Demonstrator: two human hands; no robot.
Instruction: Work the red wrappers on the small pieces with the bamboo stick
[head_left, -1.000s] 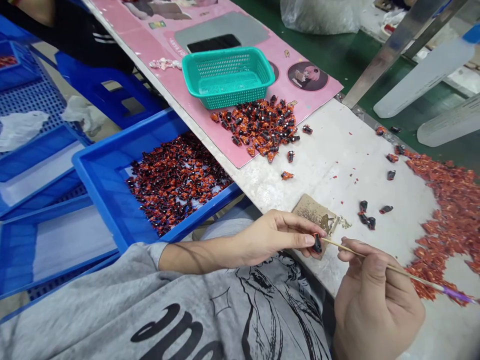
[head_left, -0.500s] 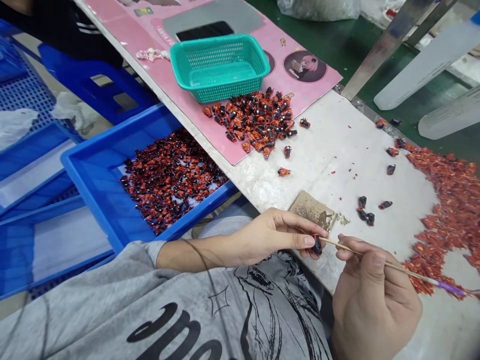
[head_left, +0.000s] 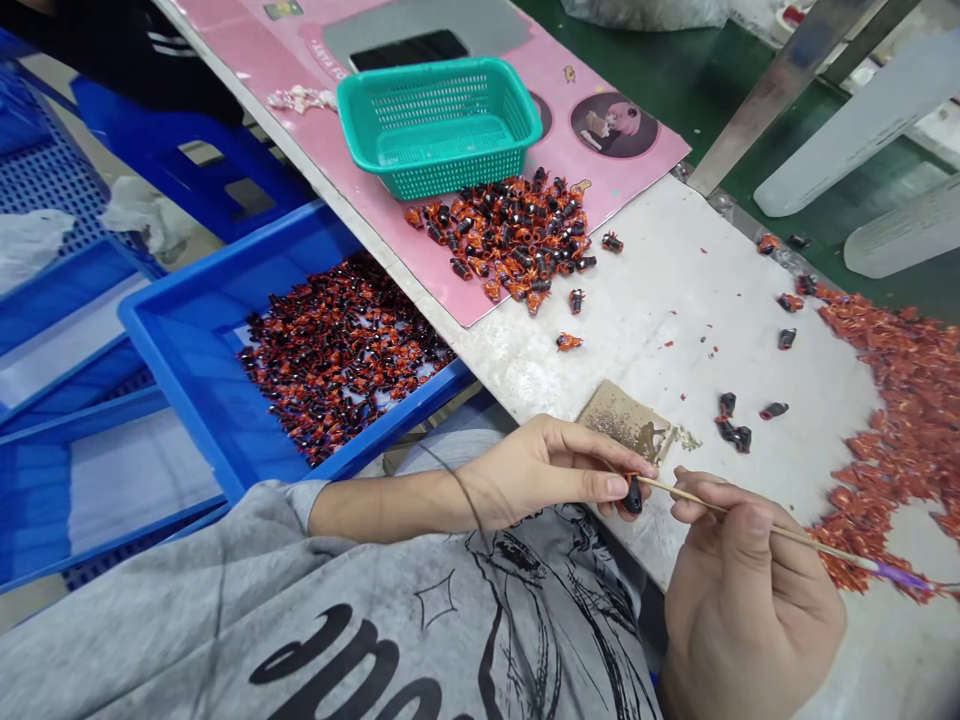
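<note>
Between thumb and fingers, my left hand pinches a small black-and-red plastic piece. My right hand is closed around a thin wooden stick with a purple section near its far end. The stick's left tip meets the piece at its upper edge. Just beyond my left fingers lies a brown cardboard square smeared with a wet-looking substance. Several loose black pieces rest on the white tabletop. To the right spreads a large heap of red plastic parts.
A green basket stands on a pink mat, beside a pile of black-and-orange pieces and a phone. Below the table's left edge, a blue tray holds many similar pieces. A blue stool stands behind it.
The view has shifted slightly. My hands keep nearly the same pose, with the stick's tip still at the piece.
</note>
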